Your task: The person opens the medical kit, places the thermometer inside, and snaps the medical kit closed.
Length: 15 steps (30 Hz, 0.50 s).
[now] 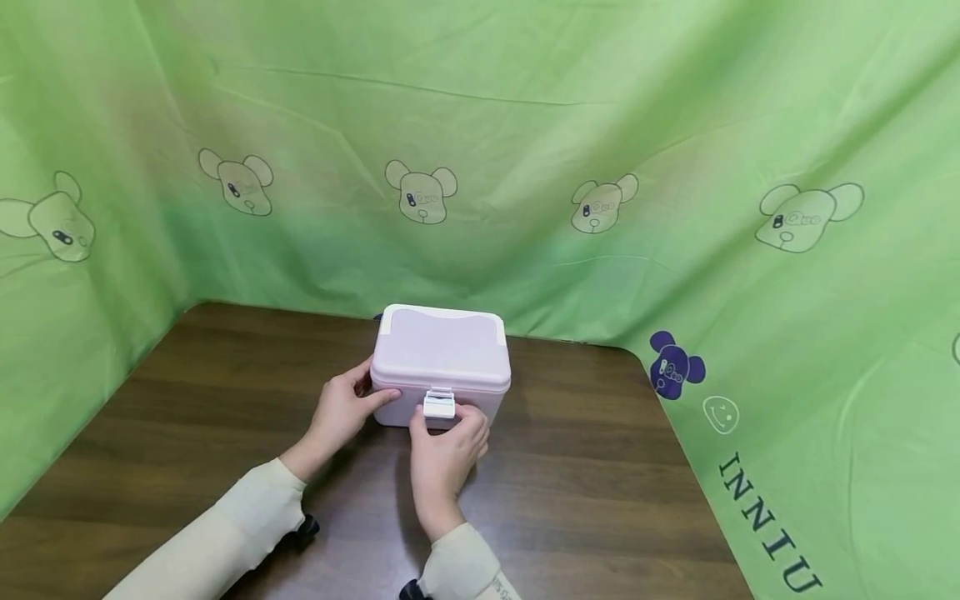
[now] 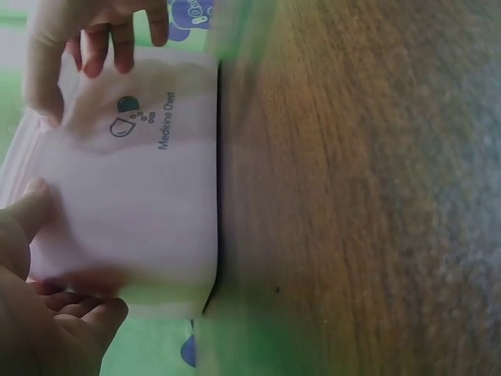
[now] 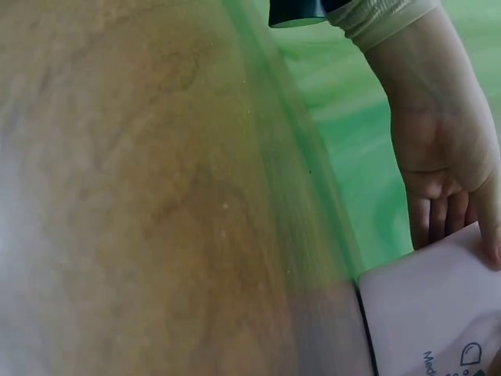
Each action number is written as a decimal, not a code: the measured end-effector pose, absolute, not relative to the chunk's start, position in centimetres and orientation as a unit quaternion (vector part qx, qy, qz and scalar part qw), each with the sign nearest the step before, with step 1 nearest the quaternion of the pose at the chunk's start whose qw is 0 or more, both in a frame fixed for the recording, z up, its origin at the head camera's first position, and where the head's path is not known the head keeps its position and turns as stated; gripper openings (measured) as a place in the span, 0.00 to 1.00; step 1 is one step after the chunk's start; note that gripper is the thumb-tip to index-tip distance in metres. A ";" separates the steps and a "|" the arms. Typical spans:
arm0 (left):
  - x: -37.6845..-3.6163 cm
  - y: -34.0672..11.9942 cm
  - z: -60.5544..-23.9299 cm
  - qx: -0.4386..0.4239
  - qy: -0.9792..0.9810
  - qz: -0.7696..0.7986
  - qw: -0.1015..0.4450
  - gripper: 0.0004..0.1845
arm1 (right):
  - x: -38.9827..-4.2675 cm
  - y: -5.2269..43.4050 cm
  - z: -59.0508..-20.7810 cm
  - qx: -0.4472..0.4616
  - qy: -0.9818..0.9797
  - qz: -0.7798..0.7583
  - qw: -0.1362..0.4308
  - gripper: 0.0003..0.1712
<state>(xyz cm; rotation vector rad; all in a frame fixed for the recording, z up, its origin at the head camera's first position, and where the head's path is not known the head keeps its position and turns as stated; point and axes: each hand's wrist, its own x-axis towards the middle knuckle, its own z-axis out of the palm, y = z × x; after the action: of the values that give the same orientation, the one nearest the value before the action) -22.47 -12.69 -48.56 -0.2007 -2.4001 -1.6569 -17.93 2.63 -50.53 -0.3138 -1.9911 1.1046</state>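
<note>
Near the table's [image 1: 600, 500] far edge, the left hand [image 1: 341, 412] grips the lilac box's [image 1: 442, 354] left side while the right hand [image 1: 448, 446] pinches its front latch [image 1: 439, 405].

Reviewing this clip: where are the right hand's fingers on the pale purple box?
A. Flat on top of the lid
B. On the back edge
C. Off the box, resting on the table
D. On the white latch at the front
D. In the head view the right hand has its fingers at the white latch on the front of the box, while the left hand holds the box's left side.
</note>
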 end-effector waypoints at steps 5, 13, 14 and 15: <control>-22.5 -12.7 -48.5 -0.073 -0.815 -0.565 0.110 0.42 | -18.6 2.6 -50.0 -0.101 -0.783 0.403 0.463 0.32; -22.3 -12.7 -48.5 -0.070 -0.820 -0.558 0.107 0.42 | -19.5 3.2 -48.6 -0.089 -0.797 0.362 0.475 0.31; -22.3 -12.7 -48.5 -0.071 -0.821 -0.556 0.108 0.42 | -19.5 3.3 -48.4 -0.088 -0.803 0.353 0.472 0.31; -22.3 -12.7 -48.5 -0.073 -0.822 -0.554 0.109 0.42 | -19.5 3.5 -48.3 -0.088 -0.809 0.343 0.469 0.31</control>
<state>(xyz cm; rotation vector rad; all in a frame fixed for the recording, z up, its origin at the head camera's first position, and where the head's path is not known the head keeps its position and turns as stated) -22.32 -12.69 -48.54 -0.2150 -2.4179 -1.6278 -19.49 3.48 -48.28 -0.2153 -1.9825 0.8414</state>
